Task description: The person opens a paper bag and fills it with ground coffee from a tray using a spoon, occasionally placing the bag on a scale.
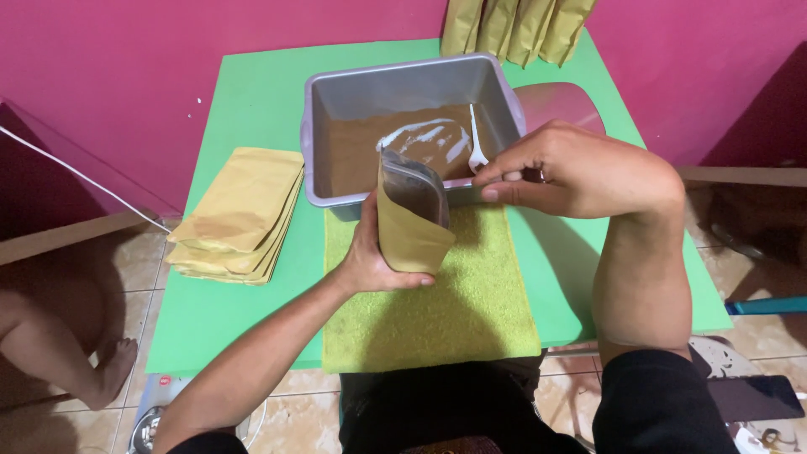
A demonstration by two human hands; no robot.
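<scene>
The left hand [370, 256] is wrapped around the bottom of a tan stand-up pouch [409, 220], holding it upright over the yellow-green towel [437, 311], just in front of the grey tub [403, 92]. The right hand [572, 172] pinches the pouch's open top corner; its fingertips hide that edge, and its palm covers the handle of the white spoon [476, 143] lying in the brown powder [361, 151]. What is inside the pouch cannot be made out. A stack of flat pouches [239, 214] sits near the green table's [252, 92] left edge, with more pouches [517, 25] cut off at the top. Bare towel lies open toward the person.
</scene>
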